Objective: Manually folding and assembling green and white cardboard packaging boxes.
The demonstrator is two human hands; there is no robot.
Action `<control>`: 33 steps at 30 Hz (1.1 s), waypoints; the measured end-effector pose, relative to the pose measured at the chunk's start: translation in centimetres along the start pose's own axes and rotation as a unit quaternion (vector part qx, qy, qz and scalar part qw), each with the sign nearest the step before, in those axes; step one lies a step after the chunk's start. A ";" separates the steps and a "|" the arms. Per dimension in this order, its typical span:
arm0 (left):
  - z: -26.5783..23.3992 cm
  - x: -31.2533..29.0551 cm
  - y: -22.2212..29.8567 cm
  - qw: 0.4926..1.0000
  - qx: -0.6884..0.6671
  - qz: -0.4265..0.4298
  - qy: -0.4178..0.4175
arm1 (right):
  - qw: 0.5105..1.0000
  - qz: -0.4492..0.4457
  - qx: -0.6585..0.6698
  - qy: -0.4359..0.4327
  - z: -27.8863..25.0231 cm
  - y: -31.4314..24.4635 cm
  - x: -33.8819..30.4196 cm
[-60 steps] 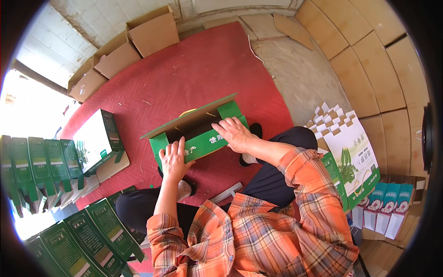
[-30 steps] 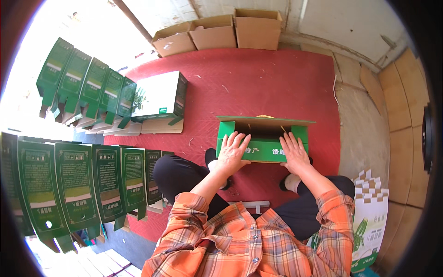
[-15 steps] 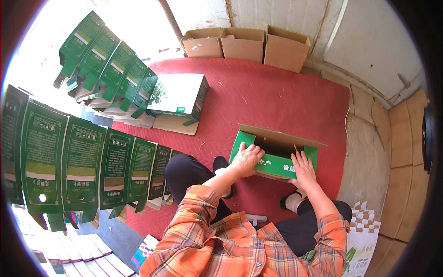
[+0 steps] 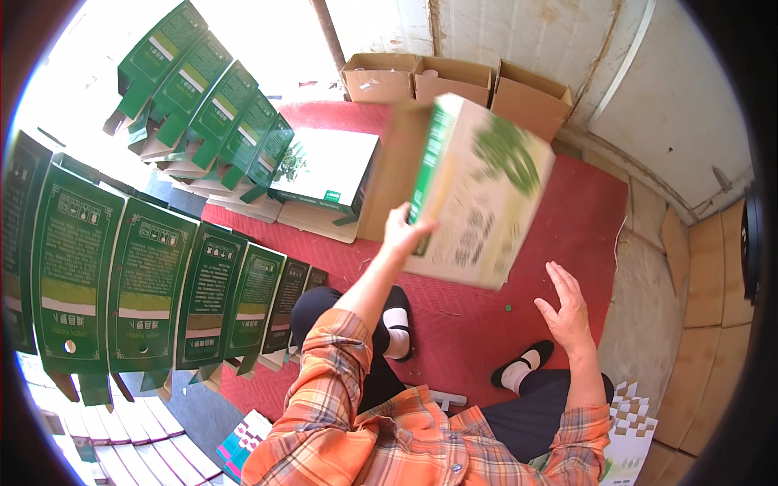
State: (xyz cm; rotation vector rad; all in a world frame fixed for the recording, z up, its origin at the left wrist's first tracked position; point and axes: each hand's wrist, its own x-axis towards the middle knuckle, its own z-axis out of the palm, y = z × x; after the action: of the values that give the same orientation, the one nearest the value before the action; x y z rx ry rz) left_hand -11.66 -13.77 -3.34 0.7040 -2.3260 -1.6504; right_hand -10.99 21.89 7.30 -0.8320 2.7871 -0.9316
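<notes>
A printed cardboard box [image 4: 482, 206], pale with a green leafy vegetable picture and a green side strip, is lifted and tilted over the red mat. It is blurred by motion, and a brown flap stands out on its left. My left hand [image 4: 407, 232] grips its lower left edge at the green strip; part of those fingers is hidden behind the box. My right hand [image 4: 565, 312] hangs apart from the box, right of it above the mat, fingers stretched and nothing in them.
Folded green cartons [image 4: 150, 283] stand in rows at the left. Another white-topped green box [image 4: 332, 166] lies beyond them. Three brown cartons [image 4: 454, 79] line the back wall. The red mat [image 4: 567, 219] spreads ahead, with flat white-printed card [image 4: 628, 441] at lower right.
The box has been raised from the mat before my feet and swung forward, turning its vegetable picture toward me. My right hand has let go of it and moved right.
</notes>
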 end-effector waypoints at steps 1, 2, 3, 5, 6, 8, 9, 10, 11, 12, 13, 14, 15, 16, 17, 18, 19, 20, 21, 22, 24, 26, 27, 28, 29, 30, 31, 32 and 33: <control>-0.9 1.2 1.9 0.990 -0.134 -0.045 -0.029 | 1.000 0.008 -0.006 0.002 -0.1 0.4 -0.2; -2.5 3.0 1.6 0.964 -0.253 -0.085 -0.009 | 1.000 -0.004 -0.012 -0.017 0.2 0.5 0.0; -4.5 5.0 0.6 0.922 -0.367 -0.121 0.014 | 0.999 -0.019 -0.015 -0.038 0.7 0.4 0.4; -8.9 8.7 -1.0 0.899 -0.404 -0.137 0.100 | 0.999 -0.029 -0.012 -0.038 1.6 0.3 0.9; -10.2 10.2 -1.1 0.884 -0.417 -0.162 0.136 | 0.998 -0.021 -0.016 -0.055 1.7 0.5 1.0; -12.2 12.3 -1.3 0.859 -0.418 -0.212 0.205 | 0.996 0.011 -0.022 -0.085 1.8 0.7 1.1; -13.1 13.1 -1.6 0.849 -0.408 -0.234 0.240 | 0.996 0.020 -0.026 -0.082 1.9 0.7 1.2; -14.6 13.8 -2.7 0.841 -0.423 -0.230 0.247 | 0.994 0.025 -0.018 -0.102 2.1 0.6 1.4; -16.2 14.5 -4.2 0.832 -0.437 -0.224 0.257 | 0.992 0.028 -0.009 -0.123 2.5 0.6 1.8; -17.9 15.0 -6.0 0.835 -0.434 -0.225 0.254 | 0.991 0.021 -0.014 -0.135 2.9 0.6 2.1; -17.0 15.5 -6.9 0.826 -0.442 -0.241 0.253 | 0.990 0.035 -0.021 -0.133 3.1 1.0 2.1; -17.6 15.8 -8.4 0.817 -0.445 -0.256 0.263 | 0.986 0.042 -0.019 -0.160 3.5 1.1 2.3; -18.3 16.1 -9.8 0.808 -0.447 -0.272 0.272 | 0.981 0.049 -0.017 -0.186 3.9 1.1 2.5; -19.2 16.1 -11.2 0.804 -0.446 -0.282 0.274 | 0.979 0.047 -0.016 -0.198 4.5 1.5 2.7; -18.4 16.2 -11.9 0.799 -0.448 -0.298 0.267 | 0.978 0.059 -0.021 -0.198 4.7 1.7 2.8; -17.4 16.3 -12.5 0.799 -0.430 -0.308 0.287 | 0.974 0.067 -0.027 -0.213 4.9 1.8 3.0; -17.4 16.2 -13.1 0.801 -0.433 -0.301 0.284 | 0.971 0.067 -0.028 -0.229 5.1 1.8 3.3; -17.2 16.6 -13.6 0.803 -0.430 -0.292 0.290 | 0.968 0.067 -0.036 -0.239 5.3 1.9 3.4; -17.2 16.9 -14.0 0.806 -0.428 -0.282 0.297 | 0.967 0.072 -0.037 -0.240 5.4 1.7 3.8; -17.3 17.5 -14.0 0.803 -0.425 -0.290 0.301 | 0.966 0.066 -0.032 -0.246 5.3 1.3 4.2; -17.5 18.1 -14.0 0.805 -0.419 -0.297 0.298 | 0.965 0.064 -0.028 -0.253 5.6 0.9 4.5; -17.9 18.2 -14.3 0.812 -0.412 -0.284 0.299 | 0.965 0.041 -0.024 -0.259 5.9 0.7 4.6; -17.7 18.4 -14.5 0.813 -0.412 -0.286 0.297 | 0.965 0.043 -0.024 -0.259 6.0 0.8 4.6; -17.5 18.4 -14.5 0.808 -0.420 -0.283 0.300 | 0.964 0.039 -0.029 -0.261 6.0 0.8 4.6; -17.4 18.4 -14.5 0.804 -0.428 -0.280 0.304 | 0.964 0.035 -0.035 -0.262 6.1 0.7 4.6; -17.2 18.9 -14.3 0.797 -0.420 -0.286 0.328 | 0.963 0.035 -0.034 -0.263 6.1 0.7 4.8; -17.1 19.1 -14.2 0.796 -0.419 -0.288 0.327 | 0.962 0.047 -0.034 -0.268 5.9 0.7 4.8; -17.0 19.2 -14.1 0.802 -0.412 -0.285 0.326 | 0.960 0.058 -0.035 -0.272 5.8 0.8 4.9; -16.9 19.1 -14.0 0.807 -0.405 -0.281 0.325 | 0.959 0.061 -0.036 -0.273 5.8 0.9 4.8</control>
State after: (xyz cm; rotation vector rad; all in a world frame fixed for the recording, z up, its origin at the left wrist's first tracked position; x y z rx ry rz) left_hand -17.36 -40.83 -12.41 1.4875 -0.8303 -1.9367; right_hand -14.07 16.89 2.52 -0.7717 2.3629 -0.4859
